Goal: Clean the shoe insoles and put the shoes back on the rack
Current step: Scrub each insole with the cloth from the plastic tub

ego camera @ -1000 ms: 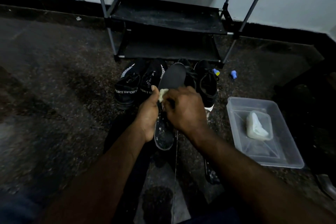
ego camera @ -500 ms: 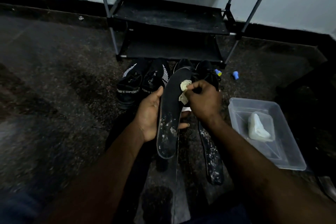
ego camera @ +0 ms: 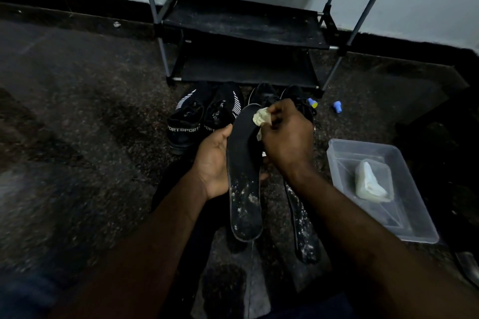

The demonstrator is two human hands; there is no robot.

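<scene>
— Which way does the held insole run?
— Lengthwise away from the person. Its far rounded end points at the rack and its near end points back toward the body. It is held above the floor, just in front of the shoes.
— What grips it?
— The left hand grasps it at mid-length, thumb along the left edge, fingers wrapped beneath. The right hand pinches a crumpled pale wipe against the far end.
— What is its surface like?
— It is a flat, dark, matte long oval. The near half is flecked with white residue and the far half looks plain dark.
— Is there another?
— A second insole lies on the speckled stone floor just to the right, roughly parallel, also spotted white.
— What is around them?
— Black knit shoes with white stripes and a second black pair stand side by side before the rack, which has grey poles and black shelves. To the right sits a clear rectangular plastic tub holding a pale wad. Small blue caps lie near the rack's foot
</scene>
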